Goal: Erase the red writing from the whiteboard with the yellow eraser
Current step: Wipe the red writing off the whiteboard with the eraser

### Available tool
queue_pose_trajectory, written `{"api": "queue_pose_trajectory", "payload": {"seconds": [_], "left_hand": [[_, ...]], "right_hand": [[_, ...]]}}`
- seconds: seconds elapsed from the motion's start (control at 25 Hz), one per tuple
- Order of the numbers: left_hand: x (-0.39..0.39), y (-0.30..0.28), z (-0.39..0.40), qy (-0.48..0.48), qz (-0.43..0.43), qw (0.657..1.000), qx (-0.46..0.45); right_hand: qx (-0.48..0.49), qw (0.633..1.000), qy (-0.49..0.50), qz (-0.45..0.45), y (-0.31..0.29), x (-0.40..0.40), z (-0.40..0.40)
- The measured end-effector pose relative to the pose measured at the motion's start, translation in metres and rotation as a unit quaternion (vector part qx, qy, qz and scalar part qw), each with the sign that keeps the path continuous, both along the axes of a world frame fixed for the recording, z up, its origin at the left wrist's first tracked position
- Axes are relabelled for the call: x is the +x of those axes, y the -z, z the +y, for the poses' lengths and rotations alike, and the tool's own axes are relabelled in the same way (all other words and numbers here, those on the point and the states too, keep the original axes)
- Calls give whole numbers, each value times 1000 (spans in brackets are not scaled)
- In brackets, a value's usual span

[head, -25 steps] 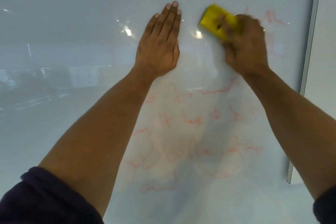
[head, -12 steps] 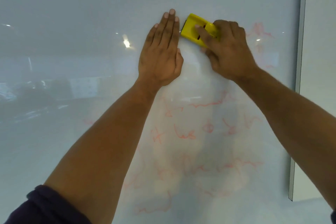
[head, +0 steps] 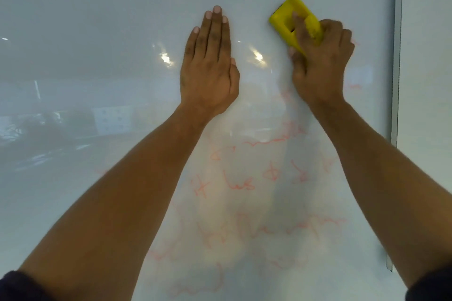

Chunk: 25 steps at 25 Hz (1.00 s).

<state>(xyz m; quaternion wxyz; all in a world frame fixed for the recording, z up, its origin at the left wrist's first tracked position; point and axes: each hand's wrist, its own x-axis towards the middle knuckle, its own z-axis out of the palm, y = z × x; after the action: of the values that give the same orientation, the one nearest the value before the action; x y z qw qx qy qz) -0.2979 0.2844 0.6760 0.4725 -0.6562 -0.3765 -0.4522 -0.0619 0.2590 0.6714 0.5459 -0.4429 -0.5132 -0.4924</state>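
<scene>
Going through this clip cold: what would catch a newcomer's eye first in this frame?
The yellow eraser stands out most, gripped by the right hand against the upper right of the whiteboard. Next, the left hand pressed flat on the board beside it, fingers straight. Below both hands, faint red writing covers the lower middle.

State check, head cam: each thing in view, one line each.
left hand: flat on the whiteboard, fingers straight, holds nothing
right hand: grips the yellow eraser
yellow eraser: pressed to the board, tilted, upper right
whiteboard: top wiped, glossy reflections
red writing: faint, smeared, not yet erased across the lower middle
</scene>
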Motion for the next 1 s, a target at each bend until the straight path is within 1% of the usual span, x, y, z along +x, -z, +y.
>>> {"api": "queue_pose_trajectory", "payload": {"seconds": [0.04,0.08,0.12,0.16,0.2,0.24,0.28,0.32,0.36,0.4,0.44,0.48,0.52,0.56,0.6,0.64,0.68,0.72,0.76,0.8,0.84,0.88,0.92,0.96,1.0], "left_hand": [[5,-3,-1,2,15,1000,0],[11,-6,-2,4,35,999,-3],[18,-8,-3,6,48,999,-7],[24,-9,-3,8,50,999,-11],[30,-9,-4,10,42,999,-14],[34,-9,-5,12,36,999,-15],[37,-9,-5,16,40,999,-13],[39,-9,-4,20,55,998,-11],[40,-9,-3,25,73,997,-7],[40,-10,-1,31,86,996,-2],[40,-10,0,34,91,995,0],[40,-10,1,35,89,995,1],[40,-9,1,35,84,996,2],[40,-9,2,37,80,996,3],[41,-8,3,40,78,996,4],[42,-7,3,41,79,996,7],[42,-6,3,42,79,996,9],[42,-6,3,43,78,996,9],[42,-6,4,46,75,996,6],[41,-6,4,48,71,996,3],[42,-6,4,50,71,996,0],[43,-7,3,52,81,995,0],[46,-7,2,54,102,993,1],[51,-9,0,56,129,990,3],[57,-10,-1,60,154,986,3]], "right_hand": [[5,998,22,-56,11,1,3],[-1,990,47,-133,17,10,1],[-2,985,56,-163,16,23,-1],[-2,992,42,-119,12,34,-2],[5,999,19,-28,10,37,-4],[13,999,5,47,12,36,-4],[16,998,22,55,17,33,-2],[10,999,48,7,27,34,1],[-5,996,71,-62,31,43,-2],[-12,992,88,-92,25,55,-7],[-16,995,82,-48,16,66,-11],[-8,998,60,34,10,68,-12],[3,995,41,95,8,65,-10],[13,994,48,96,13,58,-7],[14,997,62,48,24,55,-3],[1,997,75,-22,32,59,-4],[-9,994,90,-59,30,68,-7],[-13,996,87,-19,24,77,-9],[-5,996,67,67,20,77,-9],[12,990,48,130,18,74,-7],[27,990,53,131,23,66,-3],[35,994,65,82,33,60,0],[28,996,79,15,40,61,-1],[21,996,90,-15,37,66,-3],[15,996,87,23,31,73,-6]]}}
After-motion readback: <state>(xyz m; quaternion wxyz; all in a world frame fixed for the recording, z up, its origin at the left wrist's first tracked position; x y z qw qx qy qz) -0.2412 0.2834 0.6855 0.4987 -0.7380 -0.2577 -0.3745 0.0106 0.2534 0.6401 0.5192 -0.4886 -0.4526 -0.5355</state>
